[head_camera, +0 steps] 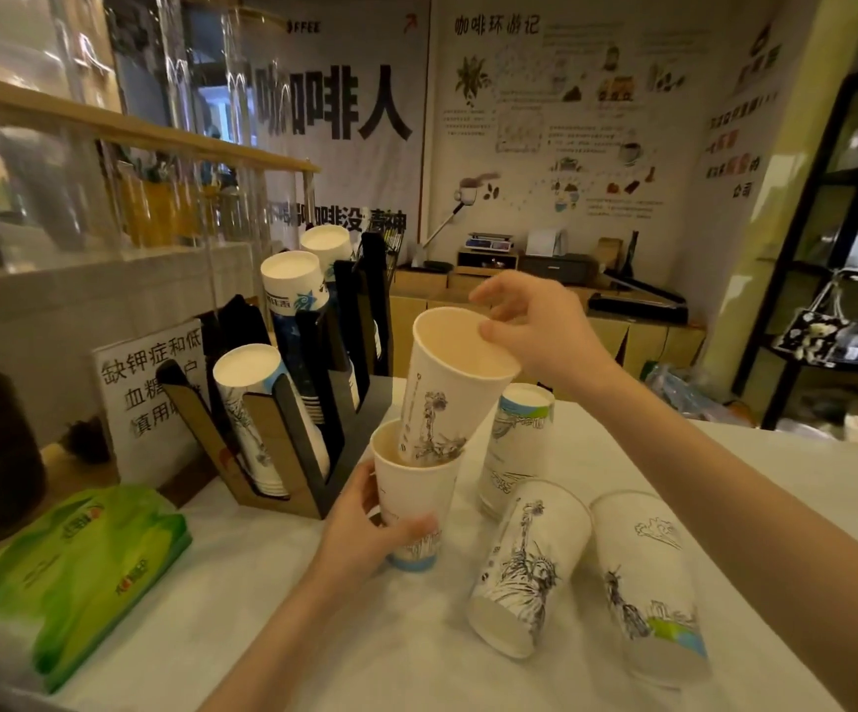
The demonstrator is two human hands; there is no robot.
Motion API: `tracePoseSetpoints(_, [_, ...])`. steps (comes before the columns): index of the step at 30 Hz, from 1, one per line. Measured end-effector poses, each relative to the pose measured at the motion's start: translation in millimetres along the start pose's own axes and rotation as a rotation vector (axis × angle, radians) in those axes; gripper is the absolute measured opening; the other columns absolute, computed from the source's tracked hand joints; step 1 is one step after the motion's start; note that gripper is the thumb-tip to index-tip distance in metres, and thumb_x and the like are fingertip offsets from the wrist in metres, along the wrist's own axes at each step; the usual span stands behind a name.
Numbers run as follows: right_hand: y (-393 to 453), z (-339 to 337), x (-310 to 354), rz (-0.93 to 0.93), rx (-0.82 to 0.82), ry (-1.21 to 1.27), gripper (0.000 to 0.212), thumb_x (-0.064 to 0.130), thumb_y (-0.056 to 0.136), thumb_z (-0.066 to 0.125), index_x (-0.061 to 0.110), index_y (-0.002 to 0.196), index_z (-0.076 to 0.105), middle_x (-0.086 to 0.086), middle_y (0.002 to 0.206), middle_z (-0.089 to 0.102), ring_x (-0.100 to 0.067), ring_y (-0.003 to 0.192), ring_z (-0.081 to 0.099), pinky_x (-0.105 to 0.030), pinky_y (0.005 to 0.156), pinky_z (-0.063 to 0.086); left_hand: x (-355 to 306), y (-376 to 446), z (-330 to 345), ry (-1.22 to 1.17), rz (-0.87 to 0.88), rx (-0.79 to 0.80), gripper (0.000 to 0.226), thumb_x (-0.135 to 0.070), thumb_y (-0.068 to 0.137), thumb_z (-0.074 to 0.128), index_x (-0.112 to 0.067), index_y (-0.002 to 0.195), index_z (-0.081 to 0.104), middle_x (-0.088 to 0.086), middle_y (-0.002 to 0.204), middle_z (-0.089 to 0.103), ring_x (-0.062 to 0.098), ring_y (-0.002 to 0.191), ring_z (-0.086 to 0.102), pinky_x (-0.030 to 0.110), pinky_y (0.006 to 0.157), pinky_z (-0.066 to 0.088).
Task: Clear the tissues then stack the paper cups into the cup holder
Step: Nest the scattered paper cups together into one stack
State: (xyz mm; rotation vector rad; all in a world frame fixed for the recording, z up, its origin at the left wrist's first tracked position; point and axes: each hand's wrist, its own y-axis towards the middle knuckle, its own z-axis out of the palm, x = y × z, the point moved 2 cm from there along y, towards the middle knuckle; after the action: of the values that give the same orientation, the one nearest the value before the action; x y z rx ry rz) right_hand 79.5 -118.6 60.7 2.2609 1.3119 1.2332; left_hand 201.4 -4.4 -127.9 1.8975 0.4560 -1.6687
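My left hand (365, 531) grips an upright white paper cup (414, 506) on the table. My right hand (535, 331) pinches the rim of a second, tilted cup (442, 398), and that cup's bottom sits inside the first one. Another cup (517, 444) stands mouth down just behind them. Two more cups lie on their sides at the right, one (529, 567) near the middle and one (648, 588) further right. The black and brown cup holder (283, 439) stands at the left with slanted stacks of cups in its slots. A green tissue pack (72, 567) lies at the far left.
A printed paper sign (144, 393) leans behind the cup holder. A glass display case (83, 161) rises at the back left. The table's white cloth (273, 598) spreads under my arms. A black shelf unit (837, 238) stands at the far right.
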Motion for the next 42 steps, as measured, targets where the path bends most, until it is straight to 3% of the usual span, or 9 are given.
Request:
tracePoseSetpoints(6, [-13.6, 41.7, -14.7, 0.009, 0.24, -0.132, 0.025, 0.014, 0.089, 0.051, 0.02, 0.111, 0.062, -0.005, 0.108, 0.066, -0.019, 0.096, 0.061, -0.036, 0.082, 0.055, 0.1, -2.5, 1.3, -0.022, 0.019, -0.02, 0.07, -0.011, 0.06, 0.081, -0.043, 0.106, 0.038, -0.025, 0.103, 0.051, -0.005, 0.093, 0.052, 0.007, 0.054, 0.048])
tracePoseSetpoints(11, [-27.2, 58.5, -25.1, 0.039, 0.38, -0.166, 0.032, 0.016, 0.094, 0.04, 0.012, 0.12, 0.058, -0.009, 0.119, 0.064, -0.018, 0.093, 0.058, -0.029, 0.078, 0.048, 0.9, -2.8, 0.2, 0.003, 0.042, -0.011, 0.065, -0.013, 0.06, 0.081, -0.048, 0.098, 0.042, -0.025, 0.106, 0.053, -0.002, 0.098, 0.053, 0.011, 0.061, 0.048])
tracePoseSetpoints(19, [-43.5, 57.6, -37.3, 0.093, 0.528, -0.108, 0.041, 0.029, 0.097, 0.034, 0.015, 0.135, 0.043, -0.006, 0.134, 0.053, -0.019, 0.114, 0.053, -0.03, 0.094, 0.041, 5.0, -1.3, 3.4, 0.018, 0.066, -0.017, 0.069, -0.016, 0.062, 0.08, -0.049, 0.106, 0.038, -0.024, 0.109, 0.052, 0.001, 0.101, 0.053, 0.012, 0.068, 0.048])
tracePoseSetpoints(25, [-47.5, 13.3, -46.9, 0.072, 0.251, 0.056, 0.024, 0.028, 0.094, 0.042, 0.019, 0.104, 0.062, 0.004, 0.085, 0.067, -0.009, 0.074, 0.064, -0.023, 0.064, 0.052, -8.4, -2.1, 4.6, 0.072, 0.097, -0.15, 0.093, -0.024, 0.067, 0.076, -0.031, 0.139, 0.018, -0.006, 0.142, 0.033, 0.012, 0.127, 0.033, 0.033, 0.099, 0.033])
tracePoseSetpoints(28, [-52.4, -14.5, -62.7, 0.135, 0.177, 0.08, 0.022, 0.025, 0.093, 0.045, 0.019, 0.087, 0.066, -0.001, 0.079, 0.069, -0.011, 0.069, 0.065, -0.023, 0.058, 0.053, -38.2, -10.9, 9.8, 0.156, 0.302, -0.381, 0.088, -0.049, 0.062, 0.067, -0.027, 0.137, 0.026, -0.011, 0.138, 0.034, 0.004, 0.126, 0.032, 0.022, 0.101, 0.03])
tracePoseSetpoints(31, [-63.2, -33.9, -85.5, 0.248, 0.105, 0.082, 0.025, 0.023, 0.092, 0.045, 0.012, 0.089, 0.067, -0.007, 0.086, 0.069, -0.018, 0.075, 0.065, -0.028, 0.059, 0.052, -78.4, -27.6, 29.7, 0.194, 0.614, -0.494, 0.069, -0.046, 0.065, 0.062, -0.015, 0.123, 0.043, -0.006, 0.122, 0.046, -0.004, 0.112, 0.042, 0.009, 0.094, 0.035])
tracePoseSetpoints(34, [-77.8, -45.2, -113.5, 0.408, 0.088, 0.04, 0.027, 0.028, 0.091, 0.045, 0.011, 0.095, 0.065, -0.009, 0.091, 0.067, -0.02, 0.079, 0.062, -0.032, 0.062, 0.051, -103.3, -38.4, 62.1, 0.242, 0.713, -0.298, 0.05, -0.044, 0.067, 0.064, -0.027, 0.11, 0.046, -0.019, 0.108, 0.049, -0.006, 0.102, 0.047, 0.008, 0.081, 0.04])
tracePoseSetpoints(36, [-88.5, -49.2, -130.8, 0.505, 0.12, -0.089, 0.035, 0.038, 0.09, 0.045, 0.011, 0.105, 0.062, -0.007, 0.099, 0.065, -0.021, 0.087, 0.061, -0.037, 0.071, 0.052, -102.7, -36.9, 85.5, 0.305, 0.571, -0.093, 0.051, -0.049, 0.064, 0.066, -0.039, 0.108, 0.043, -0.027, 0.107, 0.046, -0.007, 0.102, 0.047, 0.01, 0.078, 0.04])
tracePoseSetpoints(42, [-112.4, -42.5, -157.5, 0.7, 0.279, -0.364, 0.075, 0.072, 0.075, 0.039, 0.012, 0.119, 0.051, -0.009, 0.119, 0.06, -0.025, 0.099, 0.055, -0.04, 0.087, 0.048, -54.2, -19.1, 116.3, 0.83, 0.093, 0.196, 0.104, -0.065, 0.056, 0.067, -0.032, 0.139, 0.014, 0.001, 0.146, 0.029, 0.019, 0.127, 0.037, 0.039, 0.103, 0.036])
